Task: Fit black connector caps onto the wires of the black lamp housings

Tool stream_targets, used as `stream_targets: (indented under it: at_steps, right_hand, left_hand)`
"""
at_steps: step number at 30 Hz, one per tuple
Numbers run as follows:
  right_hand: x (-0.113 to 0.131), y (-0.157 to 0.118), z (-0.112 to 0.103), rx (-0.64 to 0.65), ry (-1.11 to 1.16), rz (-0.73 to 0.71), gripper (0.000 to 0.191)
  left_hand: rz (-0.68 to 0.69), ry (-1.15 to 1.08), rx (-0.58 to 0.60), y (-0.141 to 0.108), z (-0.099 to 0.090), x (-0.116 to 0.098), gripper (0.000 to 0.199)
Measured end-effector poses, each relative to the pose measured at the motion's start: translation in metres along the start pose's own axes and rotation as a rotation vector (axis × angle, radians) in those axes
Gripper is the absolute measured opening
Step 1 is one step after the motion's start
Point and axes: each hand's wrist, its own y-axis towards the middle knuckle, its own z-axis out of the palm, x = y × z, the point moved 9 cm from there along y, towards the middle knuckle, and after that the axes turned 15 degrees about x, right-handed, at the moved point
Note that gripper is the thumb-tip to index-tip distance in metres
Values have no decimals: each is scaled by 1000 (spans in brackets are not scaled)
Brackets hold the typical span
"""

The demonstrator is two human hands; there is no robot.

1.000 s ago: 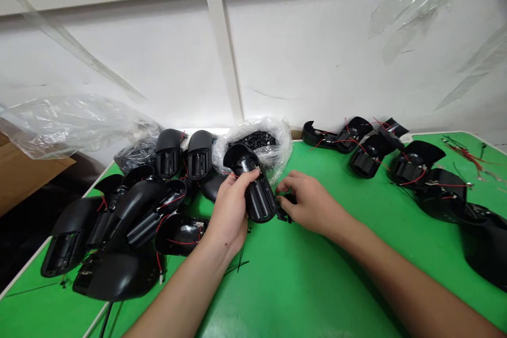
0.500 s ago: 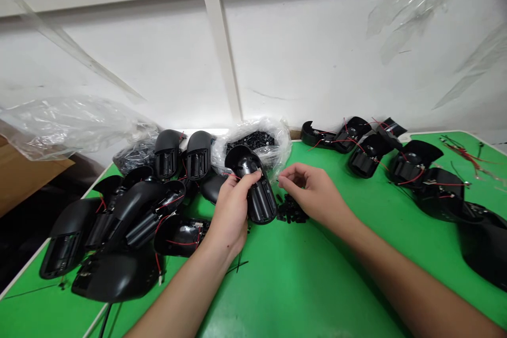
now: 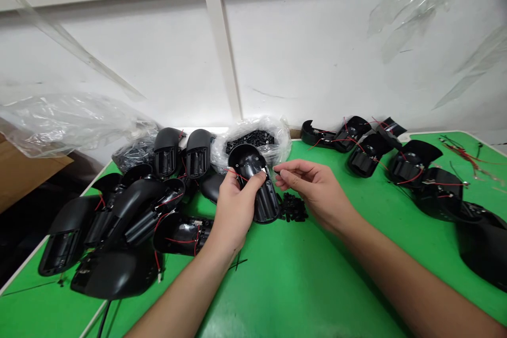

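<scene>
My left hand (image 3: pixel 240 206) is closed around a black plastic housing (image 3: pixel 266 202), its thumb pressed on the inner side. The housing is tilted with its hollow side toward me; a ribbed lower section and a short red wire show. Just to its right, my right hand (image 3: pixel 311 182) pinches a small black plastic piece (image 3: pixel 277 172) between thumb and fingertips, a little apart from the housing. Below these fingers lies a pile of small black parts (image 3: pixel 293 208) on the green table.
Many similar black housings (image 3: pixel 114 274) with red wires crowd the left side, and more housings (image 3: pixel 412 161) line the right. A clear plastic bag (image 3: pixel 283 137) of small black parts stands behind my hands. Loose red wires (image 3: pixel 467 158) lie at the far right, near the white wall (image 3: pixel 317 63).
My right hand has risen slightly from above the pile, and a small black piece now shows at its fingertips. The housing in my left hand has turned a little toward me.
</scene>
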Motion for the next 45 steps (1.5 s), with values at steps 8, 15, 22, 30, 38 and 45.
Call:
stream_targets:
  at_steps: [8,15,22,30,38,45]
  right_hand:
    - [3,-2,-5,-108,-45,12,28]
    - [6,-3,-2,-119,-69,6,22]
    - [21,-14,5,-172,-372,-103,21]
    - [27,-18,9,-152,-530,-136,21]
    - [31,-20,20,-80,-533,-221,23]
    - [29,-22,27,-32,-491,-215,21]
  left_hand:
    - [-7,72,51,2,2,4,40]
    - [14,177,61,2,4,2,39]
    - [36,199,41,2,2,1,37]
    - [36,201,30,1,2,1,35]
    - [31,22,52,-2,8,0,41]
    - [-15,-236,88,-4,13,1,39]
